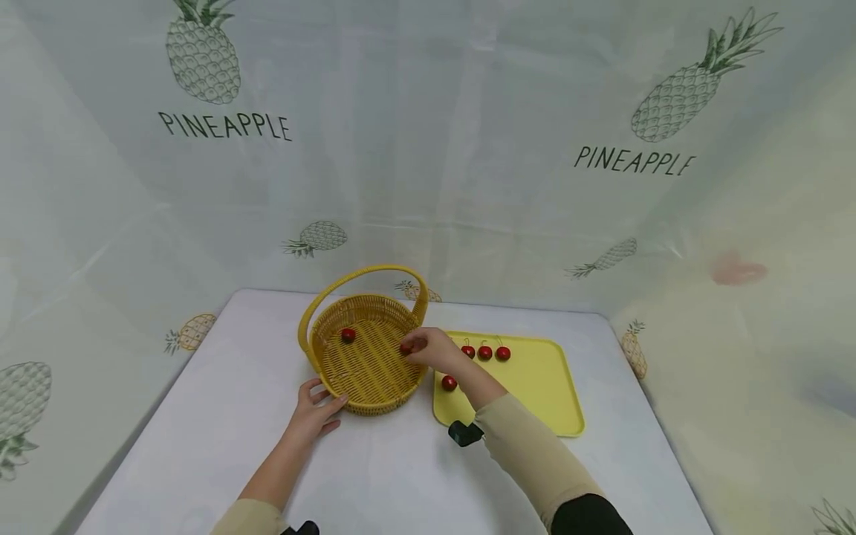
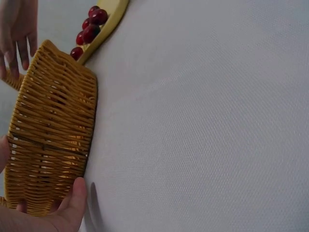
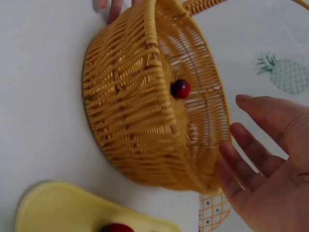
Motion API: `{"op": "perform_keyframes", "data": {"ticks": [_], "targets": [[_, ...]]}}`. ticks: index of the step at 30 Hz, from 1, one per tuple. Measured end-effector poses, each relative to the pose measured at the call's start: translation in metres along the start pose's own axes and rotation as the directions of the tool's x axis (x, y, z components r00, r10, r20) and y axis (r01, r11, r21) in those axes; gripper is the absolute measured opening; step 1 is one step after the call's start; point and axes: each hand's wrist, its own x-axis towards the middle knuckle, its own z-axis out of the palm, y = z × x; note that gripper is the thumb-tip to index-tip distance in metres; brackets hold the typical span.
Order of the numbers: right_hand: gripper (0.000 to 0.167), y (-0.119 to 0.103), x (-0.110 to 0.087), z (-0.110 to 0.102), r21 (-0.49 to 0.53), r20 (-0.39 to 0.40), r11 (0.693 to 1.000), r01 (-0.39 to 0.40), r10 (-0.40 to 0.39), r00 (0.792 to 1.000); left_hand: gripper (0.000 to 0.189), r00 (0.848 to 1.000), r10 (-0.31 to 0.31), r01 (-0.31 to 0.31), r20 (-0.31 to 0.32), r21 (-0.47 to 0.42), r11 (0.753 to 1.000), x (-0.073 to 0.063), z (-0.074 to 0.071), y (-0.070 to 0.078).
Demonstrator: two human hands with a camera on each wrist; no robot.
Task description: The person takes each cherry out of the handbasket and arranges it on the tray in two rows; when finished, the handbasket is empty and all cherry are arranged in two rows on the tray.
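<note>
Looking down at my white table (image 1: 401,475), walled on three sides by a pale curtain (image 1: 468,148) printed with pineapples.

Biggest item on it is the yellow tray (image 1: 542,394), right of centre. Just left of it, nearly touching, sits the round woven basket (image 1: 364,375) with its hoop handle (image 1: 364,276) up.

My left hand (image 1: 314,412) rests against the basket's near outer wall, fingers and thumb curved around the weave, holding it steady; left wrist view shows the thumb (image 2: 77,193) pressed on the wall.

My right hand (image 1: 435,349) is over the basket's right rim. From the head view a cherry (image 1: 405,348) sits right at its fingertips, but I cannot tell whether they pinch it. Right wrist view shows those fingers (image 3: 251,150) spread and relaxed beside the rim, nothing in the palm, so I read the grip as released.

Cherries, smallest things: one (image 1: 348,335) lies on the basket floor, back left, also seen through the weave from the right wrist. Three (image 1: 484,352) line up across the tray's far edge, another (image 1: 449,383) sits alone near the tray's left edge, close to my right forearm.
</note>
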Motion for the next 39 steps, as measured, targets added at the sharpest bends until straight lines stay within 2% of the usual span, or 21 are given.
{"op": "perform_keyframes", "data": {"ticks": [6, 12, 25, 39], "targets": [[0.029, -0.01, 0.015, 0.008, -0.008, 0.032, 1.0, -0.004, 0.004, 0.999, 0.083, 1.0, -0.01, 0.01, -0.003, -0.008, 1.0, 0.0, 0.002, 0.002], [0.034, -0.021, 0.031, 0.019, 0.002, 0.068, 1.0, -0.022, 0.022, 0.997, 0.085, 1.0, -0.023, 0.022, -0.011, -0.014, 1.0, -0.002, 0.001, 0.003], [0.032, -0.033, 0.064, 0.045, -0.037, 0.063, 0.999, -0.002, 0.005, 0.998, 0.086, 1.0, -0.018, 0.018, 0.0, -0.044, 0.999, 0.0, 0.0, 0.001], [0.031, -0.026, 0.094, 0.068, -0.052, 0.02, 0.999, 0.002, -0.001, 1.0, 0.085, 1.0, -0.01, 0.009, -0.014, -0.05, 0.999, -0.003, 0.004, 0.001]]}}
